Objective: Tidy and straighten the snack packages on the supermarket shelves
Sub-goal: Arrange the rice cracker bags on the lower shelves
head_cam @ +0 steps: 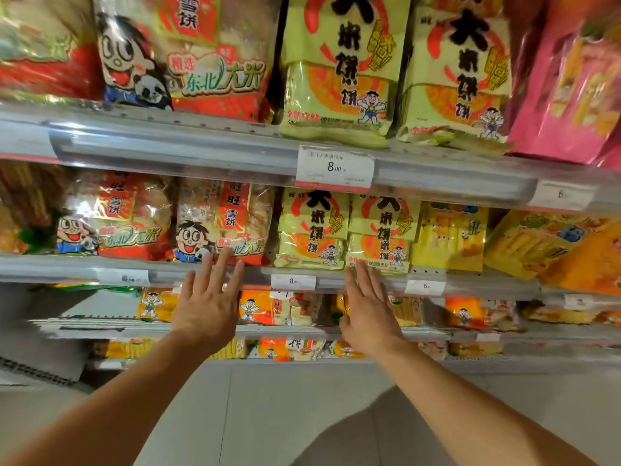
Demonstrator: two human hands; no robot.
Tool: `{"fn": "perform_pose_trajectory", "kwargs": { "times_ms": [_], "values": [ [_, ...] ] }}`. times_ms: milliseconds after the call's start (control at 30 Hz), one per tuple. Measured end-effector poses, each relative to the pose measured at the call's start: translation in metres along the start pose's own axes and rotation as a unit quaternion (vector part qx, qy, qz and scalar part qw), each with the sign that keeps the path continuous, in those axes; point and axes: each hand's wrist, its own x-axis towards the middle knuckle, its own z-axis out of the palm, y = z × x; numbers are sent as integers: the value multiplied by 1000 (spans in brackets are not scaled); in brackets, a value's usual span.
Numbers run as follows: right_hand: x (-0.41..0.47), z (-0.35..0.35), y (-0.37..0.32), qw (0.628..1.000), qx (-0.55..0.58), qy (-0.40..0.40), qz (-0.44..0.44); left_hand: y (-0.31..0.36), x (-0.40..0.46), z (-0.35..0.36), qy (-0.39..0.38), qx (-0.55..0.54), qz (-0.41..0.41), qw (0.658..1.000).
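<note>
Snack bags fill the grey shelves. On the middle shelf (470, 280) stand a red and clear rice cracker bag (228, 220) and two yellow-green rice cracker bags (312, 230) (381, 230). My left hand (208, 301) is raised with straight fingers, its fingertips at the bottom edge of the red bag. My right hand (366, 311) is also flat and open, its fingertips just below the right yellow-green bag. Neither hand holds anything.
The top shelf (201, 139) carries larger bags of the same kinds and a pink bag (571, 95) at the right. Yellow bags (450, 233) lean at the middle shelf's right end. Lower shelves hold orange packs (265, 307). A price tag (334, 168) reads 8.00.
</note>
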Motion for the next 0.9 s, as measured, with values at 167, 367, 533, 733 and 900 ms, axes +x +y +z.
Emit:
{"fn": "perform_pose_trajectory", "kwargs": {
  "times_ms": [167, 367, 533, 733, 900],
  "values": [
    [9, 18, 8, 999, -22, 23, -11, 3, 5, 14, 9, 2, -14, 1000],
    [14, 48, 19, 989, -38, 138, -30, 6, 8, 39, 136, -41, -36, 989],
    [30, 78, 26, 965, -61, 251, -42, 10, 25, 74, 281, -64, -16, 958],
    [56, 109, 31, 919, -77, 385, -43, -3, 54, 115, 422, -26, -3, 906],
    [65, 114, 34, 883, -49, 463, -60, -13, 73, 117, 527, 20, 7, 850]
  ]
}}
